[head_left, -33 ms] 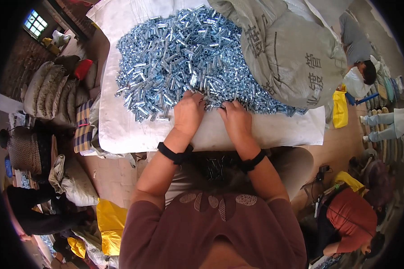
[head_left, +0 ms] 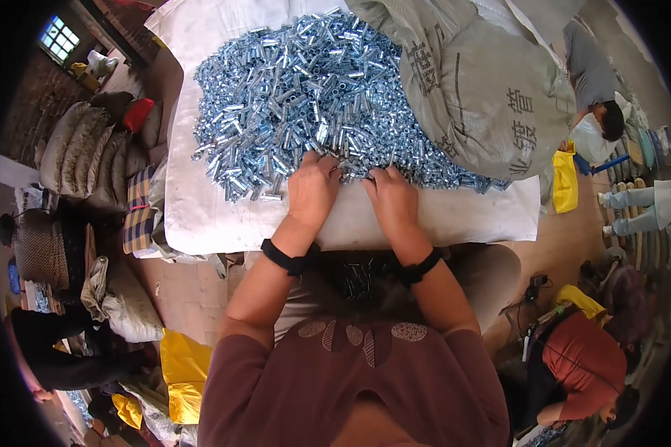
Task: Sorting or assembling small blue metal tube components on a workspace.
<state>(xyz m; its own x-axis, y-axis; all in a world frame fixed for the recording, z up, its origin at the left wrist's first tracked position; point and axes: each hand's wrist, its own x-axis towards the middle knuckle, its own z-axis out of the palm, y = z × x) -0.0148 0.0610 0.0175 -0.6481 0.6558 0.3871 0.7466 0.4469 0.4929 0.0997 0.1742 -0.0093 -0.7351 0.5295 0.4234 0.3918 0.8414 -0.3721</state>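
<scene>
A wide heap of small shiny blue-silver metal tubes (head_left: 298, 97) is spread over a white sheet (head_left: 455, 220) in front of me. At the heap's near edge my left hand (head_left: 313, 186) is closed, its fingers curled down among the tubes. Close to its right, my right hand (head_left: 393, 195) has its thumb and fingers pinched together at the same edge. A small gap with a few tubes lies between the two hands. What the fingertips hold is hidden by the fingers and too small to make out. Both wrists wear black bands.
A large grey-beige woven sack (head_left: 492, 97) lies against the heap's right side. Long thin metal pieces (head_left: 358, 279) lie below the table edge, between my legs. Stacked full sacks (head_left: 82, 153) stand at left. Several other people work around, one in a red shirt (head_left: 585, 357) at lower right.
</scene>
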